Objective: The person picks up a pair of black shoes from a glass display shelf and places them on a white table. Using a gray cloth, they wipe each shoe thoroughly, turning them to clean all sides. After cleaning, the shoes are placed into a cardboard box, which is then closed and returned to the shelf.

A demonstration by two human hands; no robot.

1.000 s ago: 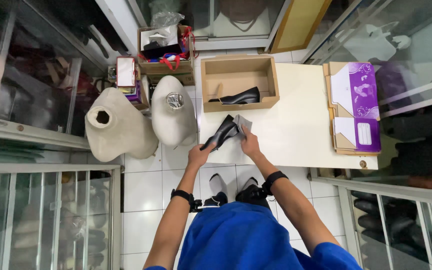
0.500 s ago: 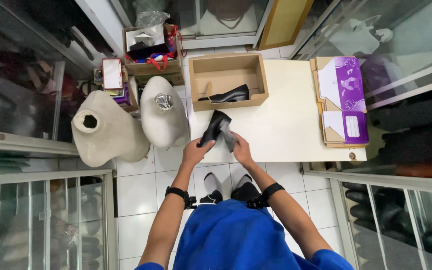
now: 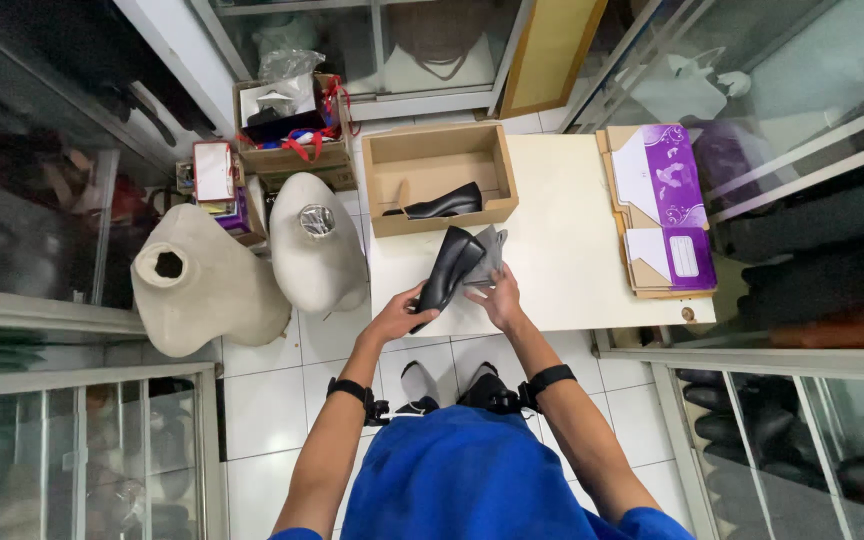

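We see a black shoe (image 3: pixel 449 272), glossy and slim, with a pointed toe, held tilted above the near edge of the white counter (image 3: pixel 562 260), just in front of the open cardboard box (image 3: pixel 439 177). Its toe points up and away from us, toward the box; its heel end sits low, by our left hand (image 3: pixel 399 318). A grey sheet of paper (image 3: pixel 488 262) lies against the shoe's right side, partly crumpled.

Our left hand is closed around the heel end of the shoe, fingers wrapped under it. Our right hand (image 3: pixel 500 298) is loosely curled, its fingertips pinching the lower edge of the paper and touching the shoe's side. Both wrists wear black bands.

Inside the box lies a second black shoe (image 3: pixel 444 204), on its side along the near wall. On the counter's right end rests a stack of flat purple and white cartons (image 3: pixel 664 205). To the left, on the tiled floor, stand two cream torso forms (image 3: pixel 210 282), and behind them a smaller box (image 3: pixel 287 125) with red ribbon.
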